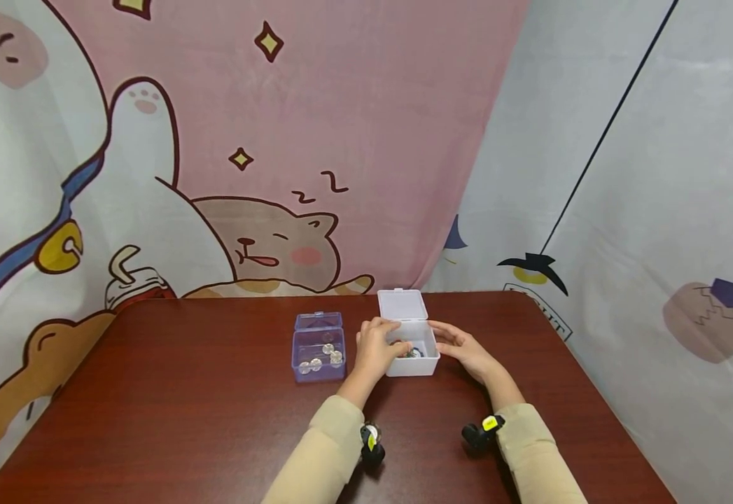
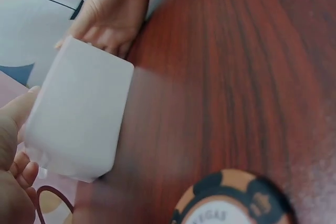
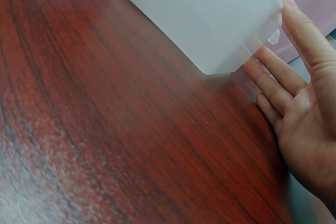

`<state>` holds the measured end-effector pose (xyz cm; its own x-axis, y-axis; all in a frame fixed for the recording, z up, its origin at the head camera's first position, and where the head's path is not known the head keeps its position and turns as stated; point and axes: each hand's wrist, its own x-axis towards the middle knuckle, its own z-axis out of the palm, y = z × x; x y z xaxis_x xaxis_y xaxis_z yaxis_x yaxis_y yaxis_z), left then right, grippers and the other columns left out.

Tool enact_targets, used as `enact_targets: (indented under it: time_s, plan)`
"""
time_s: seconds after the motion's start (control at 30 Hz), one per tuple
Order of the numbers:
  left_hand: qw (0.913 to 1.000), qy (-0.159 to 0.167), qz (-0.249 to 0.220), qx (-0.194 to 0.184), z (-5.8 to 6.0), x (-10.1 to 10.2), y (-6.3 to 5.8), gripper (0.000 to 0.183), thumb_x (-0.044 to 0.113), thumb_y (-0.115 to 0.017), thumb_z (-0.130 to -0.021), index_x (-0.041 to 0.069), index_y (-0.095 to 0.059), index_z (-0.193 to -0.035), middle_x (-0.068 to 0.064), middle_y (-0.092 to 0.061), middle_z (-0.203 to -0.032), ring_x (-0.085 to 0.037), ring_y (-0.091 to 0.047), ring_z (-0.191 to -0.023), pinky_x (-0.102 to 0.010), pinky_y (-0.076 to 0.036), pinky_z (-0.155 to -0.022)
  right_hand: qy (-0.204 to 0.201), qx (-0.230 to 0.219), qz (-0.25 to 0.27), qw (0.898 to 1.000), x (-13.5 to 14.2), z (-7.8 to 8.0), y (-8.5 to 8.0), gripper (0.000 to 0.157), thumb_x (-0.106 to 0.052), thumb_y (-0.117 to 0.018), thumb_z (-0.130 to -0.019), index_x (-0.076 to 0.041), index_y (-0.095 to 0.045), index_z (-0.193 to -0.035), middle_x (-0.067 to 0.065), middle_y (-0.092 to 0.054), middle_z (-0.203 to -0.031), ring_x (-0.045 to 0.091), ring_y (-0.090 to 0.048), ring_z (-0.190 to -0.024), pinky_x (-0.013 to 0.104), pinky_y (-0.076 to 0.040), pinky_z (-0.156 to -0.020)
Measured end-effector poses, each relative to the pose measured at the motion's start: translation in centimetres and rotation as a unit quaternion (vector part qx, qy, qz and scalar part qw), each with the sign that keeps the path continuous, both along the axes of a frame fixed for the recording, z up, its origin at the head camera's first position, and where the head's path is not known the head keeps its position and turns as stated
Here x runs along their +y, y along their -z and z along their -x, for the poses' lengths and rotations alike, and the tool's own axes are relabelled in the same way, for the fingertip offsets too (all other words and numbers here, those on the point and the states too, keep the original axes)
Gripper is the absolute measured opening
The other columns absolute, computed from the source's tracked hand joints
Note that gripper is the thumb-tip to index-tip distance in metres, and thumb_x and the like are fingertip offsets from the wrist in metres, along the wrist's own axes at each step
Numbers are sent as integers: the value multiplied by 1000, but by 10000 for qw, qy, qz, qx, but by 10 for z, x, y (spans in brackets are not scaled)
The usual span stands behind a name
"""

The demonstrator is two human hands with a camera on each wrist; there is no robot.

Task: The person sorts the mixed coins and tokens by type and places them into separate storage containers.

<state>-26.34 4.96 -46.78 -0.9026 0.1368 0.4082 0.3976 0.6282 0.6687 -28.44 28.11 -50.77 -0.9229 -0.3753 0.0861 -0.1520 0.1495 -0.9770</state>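
A white lidded box (image 1: pixel 412 368) stands on the table with its lid (image 1: pixel 402 305) tipped back and a few small coloured things (image 1: pixel 415 352) inside. My left hand (image 1: pixel 374 348) grips its left side, thumb over the rim and fingers bent along the outer wall. At the right side my right hand (image 1: pixel 469 352) touches the box with fairly straight fingers, its thumb (image 3: pixel 307 30) at the front corner. In the left wrist view, the box (image 2: pixel 86 111) appears between both hands. Left of it is a purple see-through box (image 1: pixel 318 375), lid raised, holding several clear round gems (image 1: pixel 316 365).
Both boxes stand on a dark red wooden table (image 1: pixel 202 399), toward its far edge. Behind it hangs a printed cloth (image 1: pixel 398 140). A poker chip marked VEGAS (image 2: pixel 231 203) shows at the bottom of the left wrist view. Each wrist carries a black camera (image 1: pixel 479 437).
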Motion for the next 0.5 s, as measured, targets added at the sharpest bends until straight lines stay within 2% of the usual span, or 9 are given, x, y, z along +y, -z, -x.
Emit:
enact_targets:
  time_s: [0.23, 0.5]
  plan:
    - [9968, 215, -729, 232, -13, -8, -11, 48, 31, -78, -68, 8, -66, -108, -1, -57, -100, -20, -45, -94, -42, -29, -84, 70, -67, 16, 10000, -1, -1, -1, 47, -11, -56, -88, -14, -42, -134, 13, -43, -132, 27, -41, -119, 49, -28, -96]
    - [9926, 390, -1119, 276, -29, -18, -17, 49, 25, -80, -65, 8, -65, -109, -1, -58, -102, -17, -45, -93, -36, -34, -78, -17, -2, 8, 10000, -1, -3, -3, 48, -10, -55, -88, -12, -41, -134, 14, -43, -133, 26, -42, -118, 41, -33, -94]
